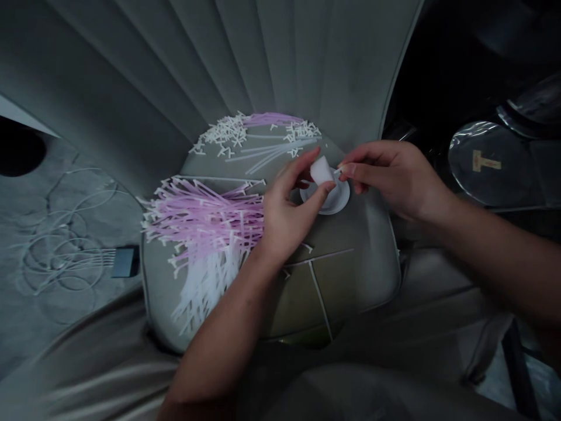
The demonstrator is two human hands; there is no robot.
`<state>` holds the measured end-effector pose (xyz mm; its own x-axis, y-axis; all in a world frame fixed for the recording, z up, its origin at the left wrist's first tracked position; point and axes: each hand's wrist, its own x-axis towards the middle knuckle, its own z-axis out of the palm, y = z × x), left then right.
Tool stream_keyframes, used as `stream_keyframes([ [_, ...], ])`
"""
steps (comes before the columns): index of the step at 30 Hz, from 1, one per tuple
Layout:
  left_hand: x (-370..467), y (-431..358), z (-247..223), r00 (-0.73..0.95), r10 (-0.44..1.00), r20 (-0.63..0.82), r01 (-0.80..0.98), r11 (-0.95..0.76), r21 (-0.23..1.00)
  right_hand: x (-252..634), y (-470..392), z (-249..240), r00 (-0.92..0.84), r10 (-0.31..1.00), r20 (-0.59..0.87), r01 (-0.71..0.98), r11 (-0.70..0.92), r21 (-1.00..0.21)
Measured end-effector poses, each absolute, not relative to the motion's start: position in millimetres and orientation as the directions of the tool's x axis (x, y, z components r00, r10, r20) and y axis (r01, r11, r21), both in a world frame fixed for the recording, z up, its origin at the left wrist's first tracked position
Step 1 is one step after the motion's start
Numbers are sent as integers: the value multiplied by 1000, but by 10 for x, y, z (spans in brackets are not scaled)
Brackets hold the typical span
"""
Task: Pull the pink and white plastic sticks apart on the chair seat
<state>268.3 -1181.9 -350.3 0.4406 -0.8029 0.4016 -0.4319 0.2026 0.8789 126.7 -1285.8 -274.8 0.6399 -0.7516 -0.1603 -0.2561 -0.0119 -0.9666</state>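
- At frame centre, the left hand (287,213) pinches a small white block (321,171) between thumb and fingers, above a white dish (337,202).
- Right hand (390,175): fingertips closed on a thin white stick (338,172) touching the block.
- Pink and white sticks (204,225) lie heaped centre-left on the grey cushion (350,275).

Left hand (287,213) pinches white block (321,171); right hand (392,175) holds thin stick at it, above white dish (337,202).

I can read no text, brand or number anywhere here; the only mark is a tan T-shaped sticker (485,161) on the clear plastic lid (504,181), and it is blank.
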Motion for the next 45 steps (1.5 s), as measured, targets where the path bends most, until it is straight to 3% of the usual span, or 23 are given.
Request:
stream_keyframes([
  [8, 2716, -11826, -3455, 201, -875, 440, -663, 209, 718, 1254, -12889, -2759, 593, -795, -129, -341, -102, -934],
  [24, 2691, -11794, -3362, 348, -781, 518, -603, 237, 762, 1272, -12806, -2777, 680, -710, -183, -307, -49, -951],
  [45, 2686, -11786, -3346, 458, -725, 515, -547, 227, 806, 1175, -12937, -2766, 621, -775, -115, -300, -100, -949],
])
